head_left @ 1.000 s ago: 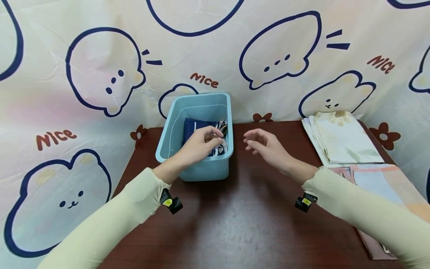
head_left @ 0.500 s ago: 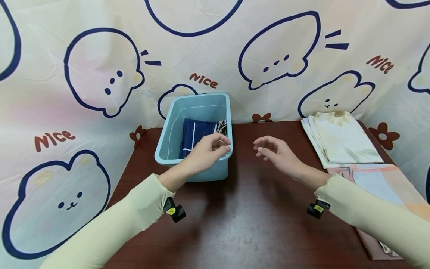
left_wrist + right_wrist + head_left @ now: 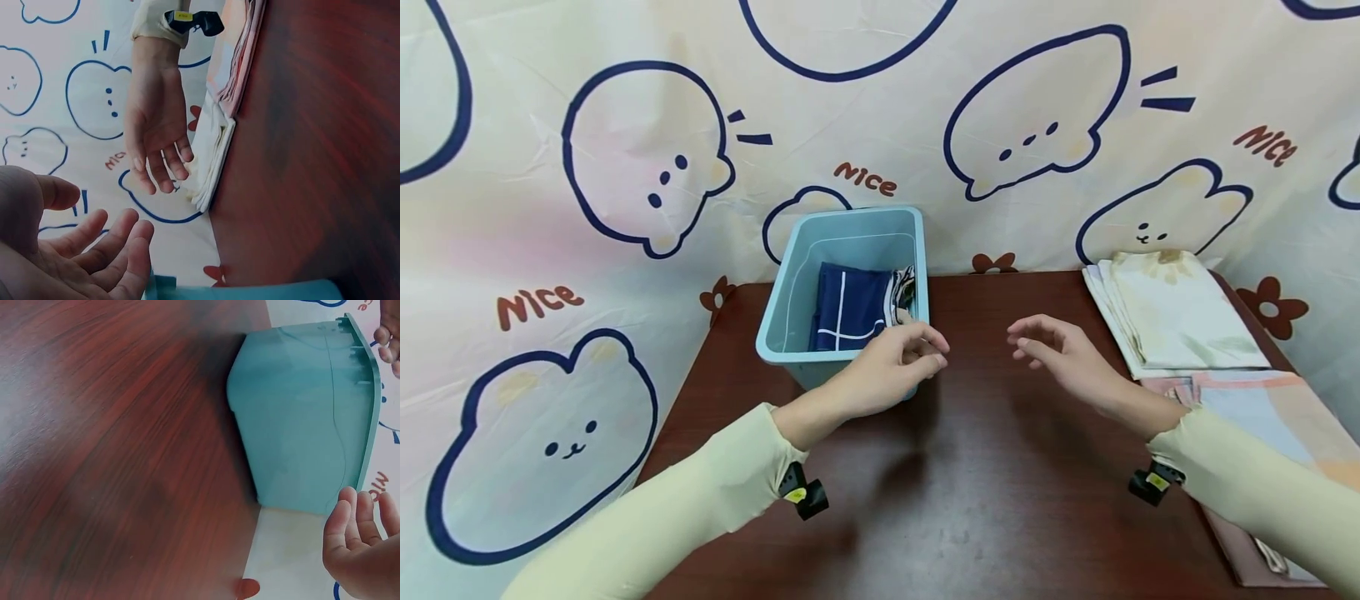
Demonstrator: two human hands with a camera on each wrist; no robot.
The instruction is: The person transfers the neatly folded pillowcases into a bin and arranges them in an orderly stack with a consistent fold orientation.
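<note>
A light-blue plastic bin [image 3: 865, 246] stands at the back of the table. Inside it lie a folded navy cloth with white lines [image 3: 856, 304] and, along its right side, a black-and-white patterned cloth [image 3: 901, 290]. My left hand [image 3: 887, 371] hovers over the bin's front right corner, fingers loosely bent, holding nothing; whether it touches the rim cannot be told. To the right of the bin, my right hand [image 3: 1075, 358] is raised above the table with relaxed fingers and nothing in them. In the right wrist view the bin's outer side [image 3: 300, 419] faces that hand.
Folded cream floral cloths [image 3: 1195, 317] are stacked at the table's back right. Nearer along the right edge lies a folded pastel cloth [image 3: 1285, 417], partly under my right sleeve. A printed curtain [image 3: 880, 108] hangs behind the dark reddish-brown table [image 3: 970, 500].
Both hands have drawn rightward and nearer to me. My left hand has come from over the bin's contents to its front corner, uncovering more navy cloth. The bin stays put.
</note>
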